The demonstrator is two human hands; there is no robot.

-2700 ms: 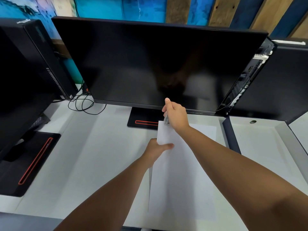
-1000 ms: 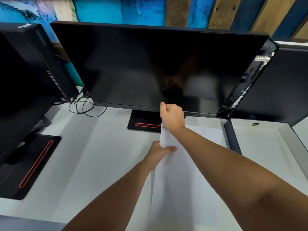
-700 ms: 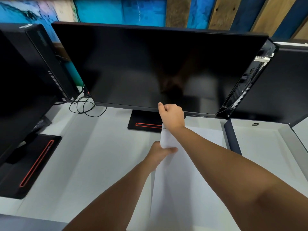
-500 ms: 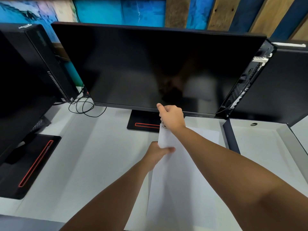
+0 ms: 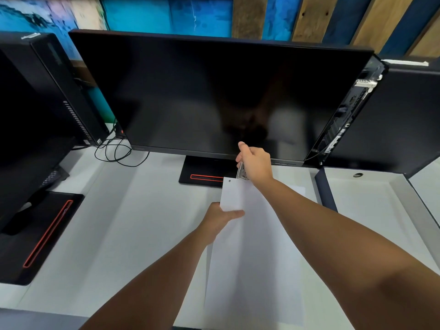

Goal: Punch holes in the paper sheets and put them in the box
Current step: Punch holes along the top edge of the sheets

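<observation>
Paper sheet (image 5: 238,196) near monitor (image 5: 214,91), beside box (image 5: 371,210)

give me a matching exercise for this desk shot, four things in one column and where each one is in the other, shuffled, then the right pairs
Things
1. hole punch
2. paper sheet
3. box
4. cables

Places
A. held by the left hand
B. open, at the right end of the desk
C. coiled by the lower left corner of the monitor
D. held in the right hand

Pairs: 1-D, 2-A, 3-B, 4-C
</observation>
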